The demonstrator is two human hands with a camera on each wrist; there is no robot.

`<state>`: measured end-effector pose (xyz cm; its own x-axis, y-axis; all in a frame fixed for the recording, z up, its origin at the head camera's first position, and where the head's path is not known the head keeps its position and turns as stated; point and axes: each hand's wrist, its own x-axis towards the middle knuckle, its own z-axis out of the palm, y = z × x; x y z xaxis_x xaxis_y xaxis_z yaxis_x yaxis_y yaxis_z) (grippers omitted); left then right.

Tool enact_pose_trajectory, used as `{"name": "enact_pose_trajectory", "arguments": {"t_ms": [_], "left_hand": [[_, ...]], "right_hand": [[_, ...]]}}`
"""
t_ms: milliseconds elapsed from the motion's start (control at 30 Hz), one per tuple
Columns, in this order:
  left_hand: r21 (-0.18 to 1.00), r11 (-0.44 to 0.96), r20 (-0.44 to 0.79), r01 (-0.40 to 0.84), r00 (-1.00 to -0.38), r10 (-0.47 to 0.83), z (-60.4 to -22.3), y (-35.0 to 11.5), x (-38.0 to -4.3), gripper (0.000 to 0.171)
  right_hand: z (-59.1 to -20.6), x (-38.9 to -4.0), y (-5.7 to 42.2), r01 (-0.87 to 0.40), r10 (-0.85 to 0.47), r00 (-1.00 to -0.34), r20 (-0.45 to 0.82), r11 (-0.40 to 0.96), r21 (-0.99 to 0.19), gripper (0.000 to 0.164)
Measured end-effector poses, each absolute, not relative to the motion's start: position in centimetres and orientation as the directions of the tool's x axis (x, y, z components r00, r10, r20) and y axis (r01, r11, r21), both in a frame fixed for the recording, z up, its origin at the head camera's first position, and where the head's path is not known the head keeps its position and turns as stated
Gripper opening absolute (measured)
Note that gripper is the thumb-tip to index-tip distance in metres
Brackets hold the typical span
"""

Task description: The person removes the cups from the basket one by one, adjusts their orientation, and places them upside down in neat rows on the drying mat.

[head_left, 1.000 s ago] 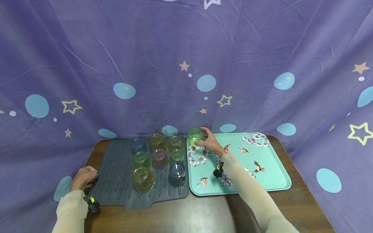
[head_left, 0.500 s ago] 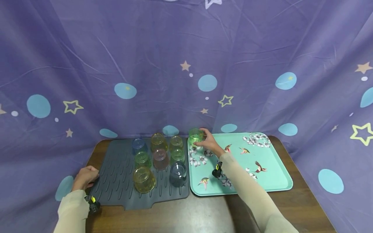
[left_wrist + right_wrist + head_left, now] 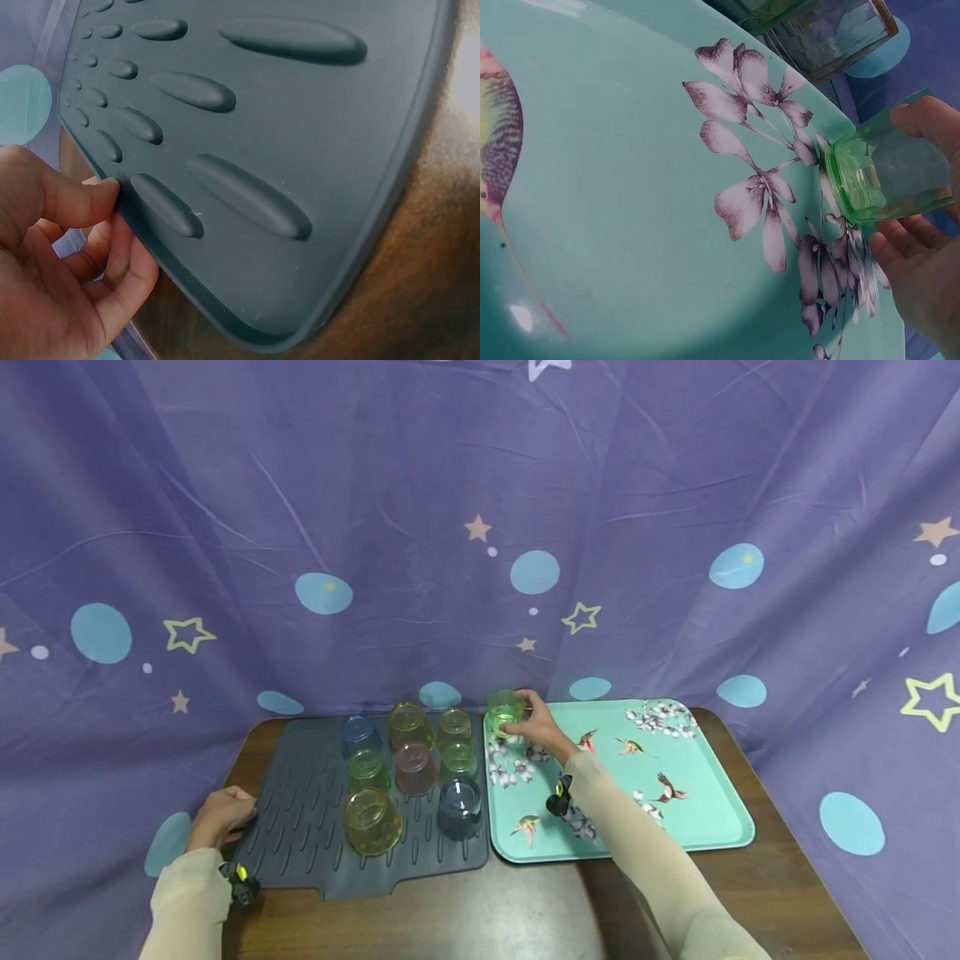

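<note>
My right hand (image 3: 542, 727) holds a green glass (image 3: 504, 713) at the back left corner of the mint tray (image 3: 705, 814). In the right wrist view the thumb and fingers wrap the sides of the glass (image 3: 889, 169), its thick base down at the tray's flowered surface. On the left, my left hand (image 3: 222, 814) pinches the side edge of a dark grey drying mat (image 3: 288, 827); in the left wrist view the thumb (image 3: 94, 201) lies at the rim, the other fingers curled at its edge. Coloured glasses stand on the mat, seemingly upside down, among them a pink glass (image 3: 415, 768).
Also on the mat are a blue glass (image 3: 361, 737), a dark grey-blue glass (image 3: 460, 808), a large amber glass (image 3: 372, 822) and several others, close together near the tray. Mat and tray lie side by side on a wooden table (image 3: 450, 922). A purple curtain (image 3: 420, 577) hangs behind.
</note>
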<state>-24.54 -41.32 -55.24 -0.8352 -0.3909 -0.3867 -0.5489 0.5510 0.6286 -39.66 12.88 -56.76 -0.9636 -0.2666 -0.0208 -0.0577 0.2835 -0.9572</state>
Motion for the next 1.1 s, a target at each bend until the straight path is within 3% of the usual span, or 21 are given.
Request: {"name": "enact_pose_trajectory", "arguments": {"t_ms": [367,733,1100], "left_hand": [[0.664,0.562,-0.399,-0.493,-0.87,-0.291,-54.8,-41.5,-25.2,0.007],[0.703,0.568,-0.412,-0.429,-0.896,-0.166,-53.9,-37.6,-30.6,0.007],[0.715,0.507,-0.479,-0.481,-0.865,-0.146,-53.5,-38.3,-31.3,0.005]], "right_hand": [[-56.4,-39.5,13.9,-0.062,-0.291,-0.957,-0.016,0.255,-0.965,0.075],[-55.8,-38.5,19.9,-0.029,-0.215,-0.976,-0.036,0.291,-0.956,0.083],[-55.3,-37.5,20.6,-0.048,-0.233,-0.972,-0.028,0.312,-0.949,0.077]]}}
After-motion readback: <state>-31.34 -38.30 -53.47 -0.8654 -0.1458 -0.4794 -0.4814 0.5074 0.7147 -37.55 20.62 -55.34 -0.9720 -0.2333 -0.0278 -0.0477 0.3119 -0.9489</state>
